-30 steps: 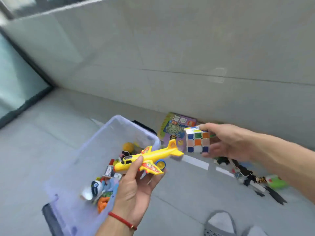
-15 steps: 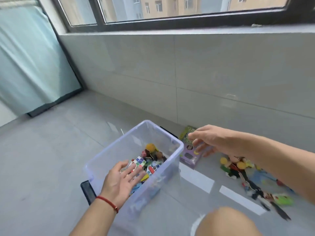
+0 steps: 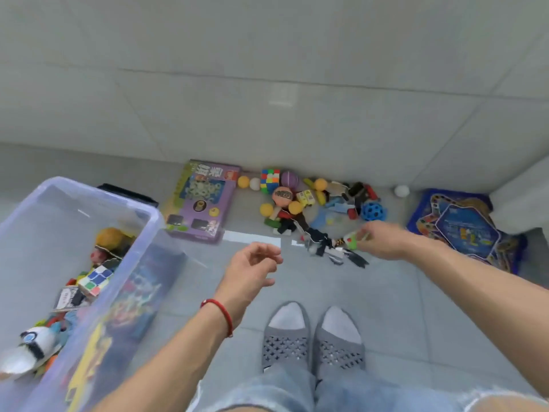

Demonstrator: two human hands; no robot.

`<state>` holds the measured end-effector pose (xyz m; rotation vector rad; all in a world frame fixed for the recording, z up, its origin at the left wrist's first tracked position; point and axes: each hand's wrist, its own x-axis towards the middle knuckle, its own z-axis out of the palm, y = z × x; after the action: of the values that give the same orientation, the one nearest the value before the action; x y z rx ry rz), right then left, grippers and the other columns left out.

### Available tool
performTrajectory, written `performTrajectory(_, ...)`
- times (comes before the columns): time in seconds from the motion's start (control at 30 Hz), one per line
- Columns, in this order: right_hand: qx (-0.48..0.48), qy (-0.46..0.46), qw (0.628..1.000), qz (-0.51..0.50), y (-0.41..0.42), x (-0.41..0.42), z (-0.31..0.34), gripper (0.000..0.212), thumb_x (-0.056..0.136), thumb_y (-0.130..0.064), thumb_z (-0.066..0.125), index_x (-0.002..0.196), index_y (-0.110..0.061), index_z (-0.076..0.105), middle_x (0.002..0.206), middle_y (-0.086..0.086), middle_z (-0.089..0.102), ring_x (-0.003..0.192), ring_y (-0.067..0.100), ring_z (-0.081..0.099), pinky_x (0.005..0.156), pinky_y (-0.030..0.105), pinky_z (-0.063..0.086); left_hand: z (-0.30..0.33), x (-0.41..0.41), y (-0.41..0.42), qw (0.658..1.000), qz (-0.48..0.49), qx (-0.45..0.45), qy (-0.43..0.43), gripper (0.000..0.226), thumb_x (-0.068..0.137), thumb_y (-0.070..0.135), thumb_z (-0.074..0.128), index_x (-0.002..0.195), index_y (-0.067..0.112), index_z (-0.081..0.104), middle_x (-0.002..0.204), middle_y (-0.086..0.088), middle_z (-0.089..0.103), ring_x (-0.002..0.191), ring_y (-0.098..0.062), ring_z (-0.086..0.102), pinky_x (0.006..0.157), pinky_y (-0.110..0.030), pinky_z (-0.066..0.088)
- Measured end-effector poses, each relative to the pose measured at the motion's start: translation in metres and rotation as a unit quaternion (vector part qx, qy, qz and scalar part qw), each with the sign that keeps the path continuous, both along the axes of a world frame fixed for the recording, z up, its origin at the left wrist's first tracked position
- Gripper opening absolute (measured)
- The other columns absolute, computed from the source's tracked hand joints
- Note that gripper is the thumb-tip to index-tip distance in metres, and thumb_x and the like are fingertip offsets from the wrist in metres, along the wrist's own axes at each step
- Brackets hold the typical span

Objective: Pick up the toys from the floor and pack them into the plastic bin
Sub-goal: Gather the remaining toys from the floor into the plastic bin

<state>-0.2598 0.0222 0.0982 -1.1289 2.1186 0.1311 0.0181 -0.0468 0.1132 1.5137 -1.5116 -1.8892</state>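
The clear plastic bin (image 3: 142, 210) stands at the left and holds a white-faced puzzle cube (image 3: 95, 279), a yellow ball (image 3: 111, 237), a white plush toy (image 3: 32, 343) and other toys. My left hand (image 3: 252, 272) hovers over the floor right of the bin, its fingers loosely curled and holding nothing. My right hand (image 3: 383, 239) is down at the near edge of the toy pile, where its fingertips pinch a small green toy (image 3: 351, 242) beside black and white pieces (image 3: 326, 248). The pile along the wall includes a colour cube (image 3: 270, 180), a purple ball (image 3: 289, 179) and a blue holed ball (image 3: 372, 211).
A purple game box (image 3: 202, 200) lies flat between the bin and the pile. A blue game board (image 3: 463, 230) lies at the right, near a white ball (image 3: 401, 190). My feet in grey slippers (image 3: 312, 340) stand on the tiles below the hands. The tiled wall runs behind the toys.
The puzzle cube and yellow plane left my hands and the cube lies in the bin. My left hand came out of the bin. My right hand moved down to the pile.
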Motion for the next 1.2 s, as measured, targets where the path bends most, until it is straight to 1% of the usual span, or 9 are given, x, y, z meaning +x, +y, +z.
performTrajectory(0.1, -0.004, 0.054, 0.998, 0.012, 0.021, -0.019, -0.067, 0.05, 0.093, -0.021, 0.058, 0.142, -0.022, 0.047, 0.139, 0.011, 0.051, 0.123, 0.031, 0.052, 0.098, 0.037, 0.046, -0.055, -0.044, -0.003, 0.994, -0.071, -0.042, -0.066, 0.025, 0.087, 0.002, 0.057, 0.099, 0.021, 0.068, 0.099, 0.002, 0.071, 0.097, -0.015, 0.066, 0.088, -0.036, 0.057)
performTrajectory(0.2, -0.082, 0.1, 0.991, 0.04, 0.022, -0.03, -0.111, 0.065, 0.085, -0.007, 0.059, 0.145, -0.024, 0.041, 0.141, 0.008, 0.048, 0.123, 0.032, 0.049, 0.095, 0.046, 0.046, -0.1, -0.078, -0.015, 0.974, -0.137, -0.113, -0.144, 0.029, 0.086, 0.012, 0.062, 0.112, 0.023, 0.066, 0.111, 0.005, 0.066, 0.102, -0.013, 0.062, 0.089, -0.028, 0.052)
performTrajectory(0.33, -0.146, 0.122, 0.976, 0.102, 0.013, -0.045, -0.145, 0.068, 0.084, -0.008, 0.061, 0.147, -0.026, 0.042, 0.152, 0.002, 0.04, 0.138, 0.027, 0.036, 0.102, 0.046, 0.041, -0.147, -0.106, -0.031, 0.902, -0.239, -0.291, -0.21, 0.044, 0.085, 0.016, 0.067, 0.128, 0.023, 0.06, 0.132, -0.003, 0.056, 0.121, -0.021, 0.051, 0.104, -0.028, 0.038)
performTrajectory(0.43, -0.166, 0.138, 0.968, 0.132, 0.013, -0.052, -0.164, 0.056, 0.083, -0.019, 0.066, 0.137, -0.028, 0.052, 0.14, 0.0, 0.051, 0.133, 0.025, 0.04, 0.103, 0.045, 0.032, -0.174, -0.116, -0.042, 0.849, -0.307, -0.372, -0.213, 0.047, 0.085, 0.02, 0.07, 0.131, 0.024, 0.058, 0.139, -0.008, 0.049, 0.129, -0.027, 0.041, 0.106, -0.032, 0.036)
performTrajectory(0.53, -0.2, 0.128, 0.971, 0.042, 0.018, -0.056, -0.172, 0.051, 0.075, -0.016, 0.072, 0.122, -0.023, 0.055, 0.121, 0.001, 0.054, 0.113, 0.026, 0.05, 0.096, 0.044, 0.03, -0.189, -0.123, -0.05, 0.821, -0.335, -0.42, -0.193, 0.047, 0.086, 0.019, 0.071, 0.131, 0.023, 0.06, 0.14, -0.012, 0.048, 0.124, -0.033, 0.045, 0.099, -0.041, 0.044)
performTrajectory(0.7, -0.235, 0.048, 0.963, -0.126, 0.028, -0.053, -0.164, 0.057, 0.075, -0.015, 0.076, 0.122, -0.022, 0.046, 0.119, 0.003, 0.036, 0.092, 0.021, 0.049, 0.076, 0.033, 0.045, -0.198, -0.128, -0.058, 0.814, -0.315, -0.455, -0.177, 0.038, 0.087, 0.026, 0.071, 0.125, 0.019, 0.066, 0.129, -0.013, 0.052, 0.111, -0.03, 0.05, 0.087, -0.038, 0.048)
performTrajectory(0.8, -0.213, 0.067, 0.971, -0.086, 0.02, -0.045, -0.163, 0.047, 0.073, -0.016, 0.08, 0.113, -0.021, 0.054, 0.114, 0.0, 0.035, 0.091, 0.021, 0.049, 0.075, 0.031, 0.048, -0.199, -0.134, -0.061, 0.815, -0.311, -0.454, -0.18, 0.036, 0.087, 0.025, 0.072, 0.122, 0.017, 0.069, 0.123, -0.011, 0.054, 0.109, -0.029, 0.049, 0.087, -0.037, 0.048)
performTrajectory(1.0, -0.254, -0.011, 0.964, -0.08, -0.017, -0.03, -0.173, 0.042, 0.077, -0.03, 0.082, 0.114, -0.03, 0.063, 0.107, -0.004, 0.041, 0.09, 0.015, 0.052, 0.077, 0.029, 0.048, -0.194, -0.139, -0.065, 0.81, -0.277, -0.494, -0.151, 0.024, 0.093, 0.02, 0.064, 0.114, 0.013, 0.074, 0.11, -0.012, 0.065, 0.099, -0.032, 0.058, 0.081, -0.033, 0.046)
performTrajectory(1.2, -0.206, -0.035, 0.977, -0.046, -0.034, -0.037, -0.174, 0.031, 0.077, -0.04, 0.082, 0.103, -0.028, 0.068, 0.108, -0.001, 0.047, 0.095, 0.016, 0.052, 0.083, 0.033, 0.048, -0.173, -0.142, -0.072, 0.848, -0.145, -0.501, -0.095, 0.02, 0.097, 0.02, 0.058, 0.103, 0.009, 0.074, 0.095, -0.005, 0.072, 0.083, -0.02, 0.063, 0.074, -0.027, 0.05)
